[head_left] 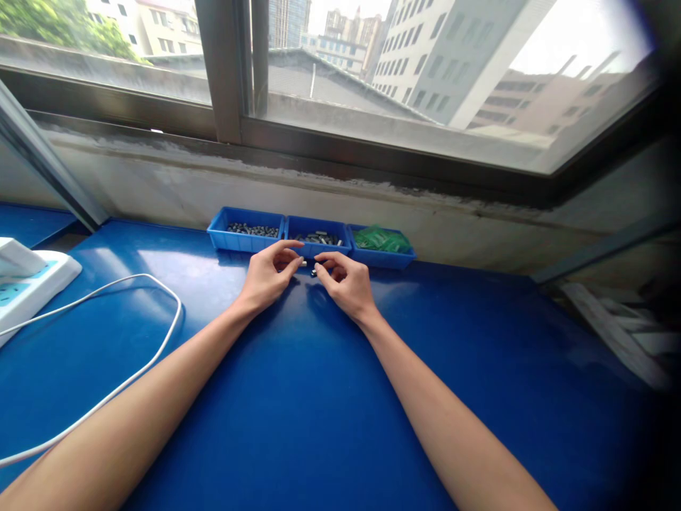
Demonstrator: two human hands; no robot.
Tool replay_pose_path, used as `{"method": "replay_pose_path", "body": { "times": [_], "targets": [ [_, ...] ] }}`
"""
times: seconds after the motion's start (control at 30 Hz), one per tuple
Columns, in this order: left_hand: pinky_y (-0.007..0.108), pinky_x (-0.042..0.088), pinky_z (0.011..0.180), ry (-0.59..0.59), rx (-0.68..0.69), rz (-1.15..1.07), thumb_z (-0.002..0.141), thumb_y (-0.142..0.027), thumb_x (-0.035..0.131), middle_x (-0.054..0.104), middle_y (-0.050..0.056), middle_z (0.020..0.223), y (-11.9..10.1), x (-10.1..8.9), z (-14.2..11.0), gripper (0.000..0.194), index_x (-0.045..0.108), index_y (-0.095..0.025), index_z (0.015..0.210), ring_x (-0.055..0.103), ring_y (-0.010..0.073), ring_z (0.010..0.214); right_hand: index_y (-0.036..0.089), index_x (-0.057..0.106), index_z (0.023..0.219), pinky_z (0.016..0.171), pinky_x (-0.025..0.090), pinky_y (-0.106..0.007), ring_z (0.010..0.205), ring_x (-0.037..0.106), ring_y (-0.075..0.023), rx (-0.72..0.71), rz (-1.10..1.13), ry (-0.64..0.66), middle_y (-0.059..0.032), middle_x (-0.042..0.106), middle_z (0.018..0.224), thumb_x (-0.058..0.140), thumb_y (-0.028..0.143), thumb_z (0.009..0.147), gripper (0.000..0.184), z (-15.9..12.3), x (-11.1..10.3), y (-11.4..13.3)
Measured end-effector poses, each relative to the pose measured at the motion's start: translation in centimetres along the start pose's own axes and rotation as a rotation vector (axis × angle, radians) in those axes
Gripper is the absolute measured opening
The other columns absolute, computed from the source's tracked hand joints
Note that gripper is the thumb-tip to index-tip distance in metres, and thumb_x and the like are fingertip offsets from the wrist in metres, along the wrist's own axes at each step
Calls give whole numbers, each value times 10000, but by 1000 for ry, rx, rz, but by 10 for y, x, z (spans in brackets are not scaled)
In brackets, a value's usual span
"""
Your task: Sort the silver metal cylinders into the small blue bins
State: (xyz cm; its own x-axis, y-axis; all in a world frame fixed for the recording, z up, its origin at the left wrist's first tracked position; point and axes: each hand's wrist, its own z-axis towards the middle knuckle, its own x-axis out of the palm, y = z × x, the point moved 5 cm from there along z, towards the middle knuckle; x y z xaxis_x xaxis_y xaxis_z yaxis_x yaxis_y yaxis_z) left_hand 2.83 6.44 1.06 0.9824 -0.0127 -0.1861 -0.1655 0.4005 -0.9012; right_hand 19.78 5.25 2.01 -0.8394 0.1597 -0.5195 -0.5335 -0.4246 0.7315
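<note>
My left hand [269,273] is closed in a pinch, and a small silvery metal piece [303,263] shows at its thumb tip. Facing it, my right hand [348,284] pinches a small dark piece with a shiny end [313,272]. The two pieces are a short gap apart, just above the blue tabletop [319,397]. Both are too small to name more exactly. Behind my hands stand three joined blue bins: the left bin [242,243] holds small grey metal parts [252,230], the middle bin [345,250] longer metal parts [322,238], the right bin [383,261] green plastic material [380,239].
A white power strip [64,266] with a plug in it lies at the left. Its white cable [173,319] loops over the table towards my left forearm. Behind the bins rise a low wall [159,184] and a window frame [340,145].
</note>
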Motion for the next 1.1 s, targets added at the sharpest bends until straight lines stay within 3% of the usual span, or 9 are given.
{"method": "replay_pose_path", "body": {
  "times": [0.47,0.63,0.73,0.83,0.9,1.0,1.1],
  "targets": [
    [298,568,776,45,-25,-172,749,-423,767,730,71,867,1,2,0,345,710,-140,938,703,188,805,205,739,1029,519,457,-237,504,519,-95,-50,113,125,-20,743,846,641,305,801,267,0,6,2],
    [312,578,787,55,-51,-151,743,-461,769,739,80,891,2,2,0,389,706,-146,965,712,203,813,204,757,966,533,472,-256,534,568,-121,-40,99,81,-36,755,832,660,400,826,260,0,8,-3],
    [313,576,778,50,-43,-76,819,-482,690,740,83,911,2,3,0,374,687,-156,1003,714,209,833,203,753,974,564,504,-267,587,640,-155,9,85,-34,-48,759,837,668,433,823,288,4,3,-10],
    [327,556,842,61,108,143,902,-428,596,730,84,962,-6,7,-2,287,690,-176,1001,697,207,892,187,736,1017,603,531,-282,619,689,-191,91,68,-240,-54,751,766,648,456,836,336,8,-8,-20],
    [357,514,949,152,288,323,928,-369,563,706,102,1080,-15,15,-6,255,695,-186,1047,658,221,1022,183,732,1016,617,535,-294,601,695,-204,136,31,-331,-49,739,698,631,474,846,352,10,-14,-25],
    [427,419,1077,374,494,526,950,-343,525,617,127,1305,-20,32,-16,315,660,-202,1198,514,267,1274,185,737,1003,651,536,-306,599,700,-215,171,-29,-383,-46,730,653,622,499,850,367,11,-17,-30],
    [503,339,1128,510,525,653,966,-379,492,480,104,1482,-17,40,-20,395,583,-259,1331,355,304,1415,186,740,1008,684,538,-311,637,711,-222,165,-56,-380,-54,734,658,611,507,857,378,11,-17,-31]
  ]
}}
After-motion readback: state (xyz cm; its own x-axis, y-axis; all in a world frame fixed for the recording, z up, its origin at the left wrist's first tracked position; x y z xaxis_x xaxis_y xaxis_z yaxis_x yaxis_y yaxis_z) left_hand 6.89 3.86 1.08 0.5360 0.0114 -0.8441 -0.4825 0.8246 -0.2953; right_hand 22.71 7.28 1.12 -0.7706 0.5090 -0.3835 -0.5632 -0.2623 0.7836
